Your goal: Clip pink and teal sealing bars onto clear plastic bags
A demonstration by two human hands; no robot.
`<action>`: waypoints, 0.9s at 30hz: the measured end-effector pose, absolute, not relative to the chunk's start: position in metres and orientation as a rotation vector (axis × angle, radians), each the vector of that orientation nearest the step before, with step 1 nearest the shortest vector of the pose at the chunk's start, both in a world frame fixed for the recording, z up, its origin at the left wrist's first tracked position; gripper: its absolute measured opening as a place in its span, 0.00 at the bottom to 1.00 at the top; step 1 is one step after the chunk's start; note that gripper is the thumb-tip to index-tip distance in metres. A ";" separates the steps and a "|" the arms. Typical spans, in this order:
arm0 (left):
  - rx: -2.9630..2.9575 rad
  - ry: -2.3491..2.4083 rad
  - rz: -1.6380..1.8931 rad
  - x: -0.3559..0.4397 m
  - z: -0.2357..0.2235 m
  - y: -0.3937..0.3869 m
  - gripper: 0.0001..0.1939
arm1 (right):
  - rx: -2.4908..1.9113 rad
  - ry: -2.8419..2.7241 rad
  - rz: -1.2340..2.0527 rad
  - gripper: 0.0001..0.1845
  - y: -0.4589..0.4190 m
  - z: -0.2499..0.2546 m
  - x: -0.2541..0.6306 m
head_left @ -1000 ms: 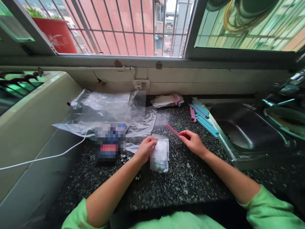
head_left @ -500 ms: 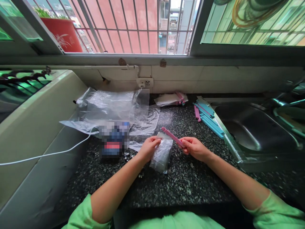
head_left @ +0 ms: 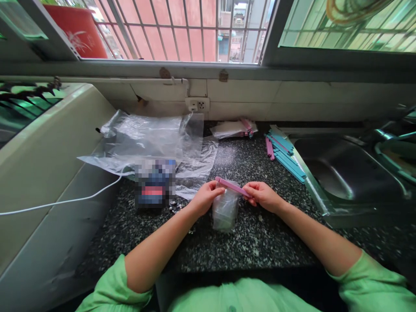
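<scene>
My left hand (head_left: pixel 207 197) pinches the upper edge of a small stack of clear plastic bags (head_left: pixel 225 214), which hangs over the front of the counter. Between the thumb and fingers of my right hand (head_left: pixel 262 197) is the right end of a slim pink stick (head_left: pixel 233 186), shaped like a bag sealing clip. It lies slantwise across the top of the bags, its left end close to my left fingertips. Whether those fingers also grip the stick, I cannot tell. Several teal sticks (head_left: pixel 287 162) and a few pink sticks (head_left: pixel 270 148) lie loose beside the sink.
Large clear plastic sheets (head_left: pixel 152 138) spread over the back left. A blurred-out object (head_left: pixel 154 184) with a white cable (head_left: pixel 81 199) stands before them. Small shiny pieces (head_left: pixel 174 207) lie nearby. A packet (head_left: pixel 232 128) rests by the wall, and a steel sink (head_left: pixel 344 169) is at right.
My right hand has brought the pink stick leftward onto the top of the bags. My left hand keeps hold of the bags, now turned nearly upright beneath it. The camera view has shifted slightly.
</scene>
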State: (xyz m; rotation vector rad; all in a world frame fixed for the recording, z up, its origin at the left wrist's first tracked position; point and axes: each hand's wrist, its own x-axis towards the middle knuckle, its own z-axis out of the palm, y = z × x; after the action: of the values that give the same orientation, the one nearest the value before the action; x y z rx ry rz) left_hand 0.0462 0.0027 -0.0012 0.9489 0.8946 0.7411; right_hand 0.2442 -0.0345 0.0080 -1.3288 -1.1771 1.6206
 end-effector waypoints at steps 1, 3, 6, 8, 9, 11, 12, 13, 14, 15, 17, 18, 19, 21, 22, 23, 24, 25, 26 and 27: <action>0.963 0.896 0.745 0.046 -0.001 0.002 0.15 | -1.338 -1.184 1.615 0.20 -0.035 0.008 0.244; 0.973 0.898 0.763 0.047 -0.001 0.002 0.17 | -1.347 -1.203 1.613 0.20 -0.035 0.007 0.243; 0.926 0.898 0.802 0.048 -0.001 0.002 0.19 | -1.330 -1.181 1.640 0.21 -0.033 0.004 0.244; 0.872 0.896 0.821 0.048 0.000 0.003 0.19 | -1.323 -1.108 1.630 0.24 -0.032 0.002 0.246; 0.845 0.896 0.829 0.048 0.000 0.003 0.19 | -1.326 -1.082 1.595 0.25 -0.031 0.001 0.246; 0.807 0.897 0.850 0.048 0.001 0.003 0.20 | -1.348 -1.128 1.453 0.26 -0.032 0.002 0.247; 0.799 0.899 0.861 0.048 0.001 0.003 0.20 | -1.365 -1.214 1.346 0.26 -0.033 0.003 0.247; 0.798 0.901 0.868 0.048 0.001 0.003 0.20 | -1.386 -1.334 1.214 0.25 -0.036 0.004 0.246; 0.802 0.902 0.869 0.048 0.001 0.003 0.20 | -1.408 -1.475 1.056 0.24 -0.038 0.005 0.245; 0.809 0.904 0.867 0.048 0.000 0.003 0.20 | -1.430 -1.620 0.878 0.23 -0.041 0.006 0.244; 0.828 0.910 0.859 0.048 -0.001 0.002 0.20 | -1.458 -1.860 0.530 0.19 -0.046 0.007 0.241; 0.841 0.910 0.859 0.049 -0.001 0.001 0.20 | -1.464 -1.944 0.392 0.16 -0.047 0.007 0.240; 0.853 0.908 0.857 0.049 -0.002 0.001 0.20 | -1.469 -2.002 0.288 0.14 -0.048 0.006 0.240; 0.863 0.891 0.852 0.050 -0.002 0.000 0.20 | -1.478 -2.057 0.156 0.11 -0.049 0.006 0.240; 0.862 0.882 0.846 0.050 -0.002 0.000 0.20 | -1.477 -2.060 0.104 0.11 -0.048 0.005 0.240; 0.858 0.877 0.834 0.049 -0.002 0.000 0.20 | -1.465 -2.051 0.053 0.10 -0.047 0.005 0.241; 0.851 0.877 0.815 0.049 -0.001 0.000 0.19 | -1.440 -2.038 0.005 0.10 -0.047 0.005 0.241; 0.842 0.882 0.791 0.048 0.000 0.000 0.19 | -1.406 -2.027 -0.036 0.09 -0.046 0.005 0.242; 0.833 0.889 0.762 0.048 0.000 0.000 0.18 | -1.366 -2.018 -0.070 0.08 -0.045 0.006 0.242; 0.820 0.896 0.730 0.047 0.001 0.000 0.18 | -1.327 -2.015 -0.094 0.07 -0.045 0.006 0.242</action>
State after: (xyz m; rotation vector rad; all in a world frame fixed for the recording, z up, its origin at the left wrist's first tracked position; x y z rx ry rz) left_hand 0.0471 -0.0004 0.0012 0.8196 0.8959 0.7297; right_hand 0.2422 -0.0451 0.0062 -1.3269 -2.0147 -0.0941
